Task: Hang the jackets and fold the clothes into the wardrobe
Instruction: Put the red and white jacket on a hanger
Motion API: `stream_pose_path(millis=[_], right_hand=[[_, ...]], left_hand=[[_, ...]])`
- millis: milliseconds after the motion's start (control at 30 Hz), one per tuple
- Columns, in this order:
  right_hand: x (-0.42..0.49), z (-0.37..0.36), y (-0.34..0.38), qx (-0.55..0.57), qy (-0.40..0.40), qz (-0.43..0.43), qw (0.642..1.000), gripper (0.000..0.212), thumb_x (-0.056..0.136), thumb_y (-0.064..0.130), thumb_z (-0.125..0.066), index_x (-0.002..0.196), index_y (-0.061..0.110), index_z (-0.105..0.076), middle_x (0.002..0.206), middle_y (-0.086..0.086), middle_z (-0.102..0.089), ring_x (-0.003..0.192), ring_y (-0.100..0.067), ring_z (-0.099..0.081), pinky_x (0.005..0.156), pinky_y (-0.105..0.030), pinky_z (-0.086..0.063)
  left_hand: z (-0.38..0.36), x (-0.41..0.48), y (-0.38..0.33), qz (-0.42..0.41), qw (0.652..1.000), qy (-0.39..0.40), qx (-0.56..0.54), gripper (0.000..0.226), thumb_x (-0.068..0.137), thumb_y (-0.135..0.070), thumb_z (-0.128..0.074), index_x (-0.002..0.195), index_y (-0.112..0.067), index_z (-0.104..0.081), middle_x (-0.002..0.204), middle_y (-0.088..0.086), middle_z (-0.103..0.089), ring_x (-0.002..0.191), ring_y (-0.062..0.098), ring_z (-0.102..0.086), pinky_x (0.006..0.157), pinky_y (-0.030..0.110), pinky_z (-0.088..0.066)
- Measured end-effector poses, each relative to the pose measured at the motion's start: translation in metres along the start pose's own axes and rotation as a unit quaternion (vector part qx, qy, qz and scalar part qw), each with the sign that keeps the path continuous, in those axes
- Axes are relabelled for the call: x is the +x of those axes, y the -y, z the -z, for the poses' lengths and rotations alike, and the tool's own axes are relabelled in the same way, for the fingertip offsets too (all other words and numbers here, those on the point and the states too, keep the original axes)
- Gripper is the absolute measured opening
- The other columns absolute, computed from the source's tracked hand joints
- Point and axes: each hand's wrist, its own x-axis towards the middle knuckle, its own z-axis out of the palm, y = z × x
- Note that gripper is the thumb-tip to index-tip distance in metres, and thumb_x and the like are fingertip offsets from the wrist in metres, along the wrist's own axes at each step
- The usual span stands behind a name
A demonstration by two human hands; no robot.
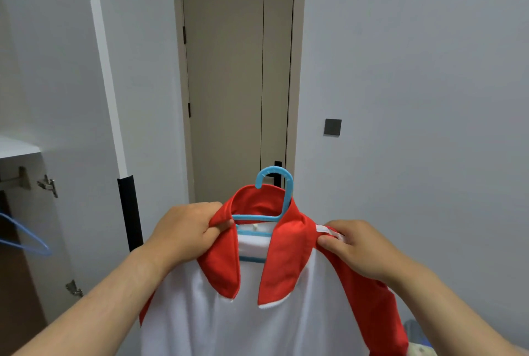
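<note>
I hold up a white jacket (229, 321) with a red collar and red sleeves in front of me. A light blue plastic hanger (279, 184) sits inside its neck, with the hook sticking up above the collar. My left hand (186, 229) pinches the left side of the red collar. My right hand (355, 247) grips the jacket's right shoulder at a white seam strip. The lower part of the jacket runs out of view at the bottom.
The open wardrobe (17, 149) is at the far left, with a white shelf, door hinges and a blue wire hanger (25, 238) hanging inside. A black padded strip (130, 212) covers the wardrobe door edge. A closed beige door (237, 84) stands ahead.
</note>
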Motion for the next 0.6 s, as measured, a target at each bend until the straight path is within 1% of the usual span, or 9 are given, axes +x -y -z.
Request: stream_pose_path(millis=[67, 133, 167, 267, 300, 367, 467, 533, 600], right_hand=[[-0.002, 0.000, 0.002, 0.039, 0.020, -0.012, 0.999, 0.036, 0.099, 0.040, -0.053, 0.071, 0.017, -0.056, 0.061, 0.013, -0.053, 0.058, -0.005, -0.045, 0.059, -0.028, -0.039], [-0.005, -0.001, 0.002, 0.098, 0.011, -0.013, 0.995, 0.038, 0.101, 0.035, -0.050, 0.073, 0.011, -0.058, 0.063, 0.010, -0.052, 0.060, -0.005, -0.046, 0.061, -0.032, -0.040], [-0.005, -0.002, 0.004, 0.120, -0.003, -0.013, 0.993, 0.038, 0.102, 0.033, -0.048, 0.075, 0.008, -0.059, 0.065, 0.008, -0.053, 0.061, -0.006, -0.047, 0.063, -0.034, -0.042], [-0.006, -0.004, 0.005, 0.151, -0.050, -0.019, 0.987, 0.042, 0.104, 0.032, -0.046, 0.074, 0.003, -0.055, 0.066, 0.007, -0.050, 0.062, -0.007, -0.044, 0.063, -0.037, -0.040], [-0.006, -0.004, 0.007, 0.166, -0.052, -0.023, 0.985, 0.044, 0.103, 0.035, -0.046, 0.073, 0.003, -0.055, 0.065, 0.009, -0.048, 0.062, -0.007, -0.043, 0.063, -0.035, -0.038], [-0.006, -0.002, 0.011, 0.150, -0.036, -0.011, 0.988, 0.038, 0.091, 0.044, -0.048, 0.078, 0.011, -0.063, 0.072, 0.016, -0.059, 0.067, -0.004, -0.053, 0.069, -0.031, -0.043], [-0.004, 0.000, 0.016, 0.040, -0.007, 0.035, 0.999, 0.034, 0.077, 0.054, -0.055, 0.098, 0.030, -0.067, 0.091, 0.017, -0.067, 0.087, -0.002, -0.060, 0.076, -0.018, -0.047], [-0.001, -0.003, 0.017, 0.005, -0.001, 0.064, 0.998, 0.024, 0.085, 0.045, -0.063, 0.086, 0.022, -0.064, 0.077, 0.010, -0.063, 0.074, -0.006, -0.057, 0.067, -0.022, -0.043], [-0.001, -0.010, 0.015, 0.007, -0.021, 0.081, 0.996, 0.033, 0.090, 0.039, -0.062, 0.070, 0.014, -0.052, 0.063, 0.002, -0.052, 0.062, -0.011, -0.047, 0.060, -0.029, -0.038]], left_hand=[[0.006, 0.002, 0.000, 0.029, 0.998, -0.018, -0.052, 0.047, 0.077, -0.072, -0.018, 0.064, -0.039, -0.049, 0.066, -0.016, -0.057, 0.075, 0.025, -0.061, 0.061, 0.032, -0.036], [0.012, 0.003, 0.002, 0.066, 0.993, -0.022, -0.092, 0.047, 0.074, -0.076, -0.021, 0.065, -0.043, -0.054, 0.055, -0.018, -0.052, 0.064, 0.018, -0.057, 0.057, 0.030, -0.035], [0.013, 0.004, 0.001, 0.085, 0.991, -0.011, -0.103, 0.052, 0.070, -0.079, -0.025, 0.063, -0.038, -0.055, 0.055, -0.017, -0.054, 0.061, 0.012, -0.056, 0.056, 0.028, -0.037], [0.013, 0.003, -0.002, 0.107, 0.989, 0.041, -0.090, 0.053, 0.063, -0.078, -0.046, 0.068, -0.029, -0.063, 0.066, -0.013, -0.065, 0.069, 0.005, -0.062, 0.065, 0.029, -0.049], [0.013, 0.003, -0.004, 0.107, 0.990, 0.052, -0.078, 0.048, 0.068, -0.074, -0.054, 0.074, -0.028, -0.066, 0.071, -0.012, -0.068, 0.073, 0.007, -0.064, 0.069, 0.030, -0.051], [0.012, 0.002, -0.005, 0.102, 0.993, 0.048, -0.036, 0.037, 0.082, -0.064, -0.061, 0.085, -0.029, -0.070, 0.084, -0.010, -0.071, 0.084, 0.014, -0.065, 0.074, 0.031, -0.052], [0.007, 0.001, -0.007, 0.088, 0.995, 0.045, 0.022, 0.048, 0.082, -0.073, -0.048, 0.093, -0.031, -0.069, 0.094, -0.008, -0.071, 0.091, 0.019, -0.064, 0.076, 0.031, -0.049], [0.005, -0.001, -0.011, 0.073, 0.996, 0.048, 0.034, 0.072, 0.070, -0.087, -0.027, 0.091, -0.031, -0.067, 0.094, -0.008, -0.071, 0.092, 0.020, -0.064, 0.074, 0.031, -0.048], [0.007, -0.003, -0.014, 0.073, 0.996, 0.035, 0.021, 0.090, 0.058, -0.097, -0.002, 0.076, -0.031, -0.060, 0.093, -0.004, -0.072, 0.093, 0.024, -0.064, 0.072, 0.032, -0.045]])
